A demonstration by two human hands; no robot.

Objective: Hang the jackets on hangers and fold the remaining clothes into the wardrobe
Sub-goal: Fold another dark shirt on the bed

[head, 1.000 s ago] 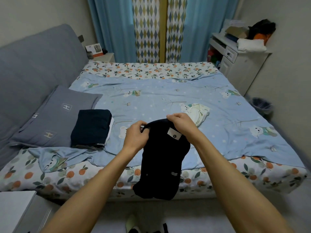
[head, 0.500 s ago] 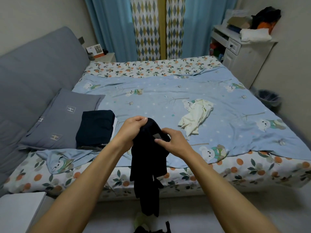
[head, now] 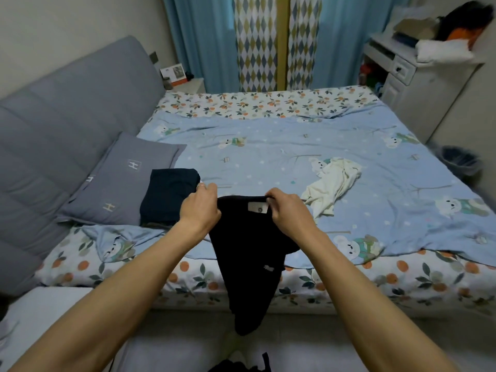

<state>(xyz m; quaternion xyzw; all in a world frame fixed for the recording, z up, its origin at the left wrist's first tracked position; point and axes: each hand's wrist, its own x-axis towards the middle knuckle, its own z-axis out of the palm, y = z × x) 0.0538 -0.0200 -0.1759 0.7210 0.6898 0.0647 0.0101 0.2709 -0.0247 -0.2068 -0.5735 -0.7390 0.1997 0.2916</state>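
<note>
A black garment point(head: 249, 261) with a white label hangs in front of me over the near edge of the bed point(head: 295, 280). My left hand point(head: 200, 206) grips its top left corner and my right hand point(head: 288, 210) pinches the top edge beside the label. A folded dark navy garment point(head: 167, 196) lies on the bed to the left, partly on a grey pillow point(head: 118, 181). A crumpled cream garment point(head: 331, 183) lies on the blue blanket point(head: 281, 159) to the right.
A grey padded headboard point(head: 61, 135) runs along the left. A white desk point(head: 413, 73) piled with things stands at the back right, with a dark bin point(head: 460, 159) below it. A white surface point(head: 40, 315) sits at lower left. Dark fabric point(head: 236, 366) lies on the floor.
My hands have moved apart along the top edge, spreading the bunched black garment open so its label shows again. The view has shifted slightly.
</note>
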